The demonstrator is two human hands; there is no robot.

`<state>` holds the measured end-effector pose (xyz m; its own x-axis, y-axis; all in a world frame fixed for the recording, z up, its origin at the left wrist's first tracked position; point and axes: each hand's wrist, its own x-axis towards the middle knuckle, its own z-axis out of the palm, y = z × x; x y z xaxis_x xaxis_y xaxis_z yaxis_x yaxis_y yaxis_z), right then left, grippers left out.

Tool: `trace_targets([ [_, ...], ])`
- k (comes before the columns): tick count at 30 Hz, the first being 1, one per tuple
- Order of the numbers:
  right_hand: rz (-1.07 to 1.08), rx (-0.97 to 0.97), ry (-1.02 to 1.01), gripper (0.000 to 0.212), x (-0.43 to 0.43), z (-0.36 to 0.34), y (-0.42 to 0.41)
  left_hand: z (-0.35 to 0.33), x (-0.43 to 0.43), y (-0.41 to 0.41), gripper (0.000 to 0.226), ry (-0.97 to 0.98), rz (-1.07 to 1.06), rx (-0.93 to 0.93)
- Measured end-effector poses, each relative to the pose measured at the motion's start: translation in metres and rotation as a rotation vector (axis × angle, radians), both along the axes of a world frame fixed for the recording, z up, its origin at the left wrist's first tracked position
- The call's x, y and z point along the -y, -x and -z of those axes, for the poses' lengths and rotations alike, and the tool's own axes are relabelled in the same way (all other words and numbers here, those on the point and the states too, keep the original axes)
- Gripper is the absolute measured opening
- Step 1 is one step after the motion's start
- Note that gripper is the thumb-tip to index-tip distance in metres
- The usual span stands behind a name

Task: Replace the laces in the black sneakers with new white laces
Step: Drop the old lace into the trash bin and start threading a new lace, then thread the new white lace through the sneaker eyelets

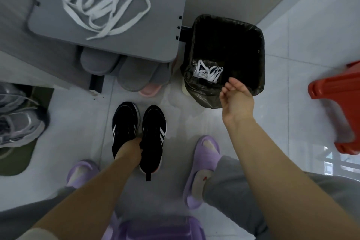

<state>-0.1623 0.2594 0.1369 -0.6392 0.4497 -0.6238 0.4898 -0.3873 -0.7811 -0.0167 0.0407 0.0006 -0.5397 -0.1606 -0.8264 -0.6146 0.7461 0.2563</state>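
Two black sneakers with white side stripes (124, 123) stand side by side on the floor, toes pointing away from me; no laces show in them. My left hand (132, 148) grips the pair at their openings, fingers tucked inside. My right hand (236, 97) hovers over the near rim of a black-lined bin (253, 31), fingers loosely spread and holding nothing. A bundle of white laces (208, 72) lies at the bottom of the bin. A loose tangle of white laces (101, 0) rests on the grey table (146, 41).
Grey slippers (124, 72) and a pink one (150, 90) sit under the table. Grey running shoes (17, 119) lie on a green mat at left. A red stool (339, 103) stands at right. My feet wear purple slides (202, 163), and a purple stool (161, 228) is beneath me.
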Motion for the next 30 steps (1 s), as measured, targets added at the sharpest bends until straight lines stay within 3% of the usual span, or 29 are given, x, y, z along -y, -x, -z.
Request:
trace_targets([
  [9, -0.126, 0.136, -0.014, 0.042, 0.036, 0.0, -0.048, -0.043, 0.028, -0.015, 0.037, 0.001, -0.051, 0.004],
  [14, -0.306, -0.216, -0.242, 0.037, 0.076, -0.056, -0.016, -0.099, 0.057, 0.009, 0.026, -0.137, -0.205, -0.11],
  [17, -0.545, -0.491, -0.436, 0.03, 0.103, -0.096, 0.008, -0.147, 0.071, 0.031, 0.022, -0.237, -0.229, -0.207],
  [19, -0.777, -0.546, -0.579, 0.025, 0.122, -0.109, 0.024, -0.178, 0.077, 0.045, 0.017, -0.271, -0.215, -0.3],
  [22, -1.127, -0.481, -0.853, 0.026, 0.15, -0.104, 0.045, -0.215, 0.084, 0.061, 0.014, -0.309, -0.199, -0.42],
  [24, -1.247, -0.402, -0.975, 0.033, 0.164, -0.089, 0.053, -0.232, 0.086, 0.067, 0.015, -0.32, -0.171, -0.459],
  [30, -1.257, -0.271, -1.217, 0.019, 0.176, -0.072, 0.056, -0.251, 0.087, 0.075, 0.015, -0.419, -0.233, -0.475],
])
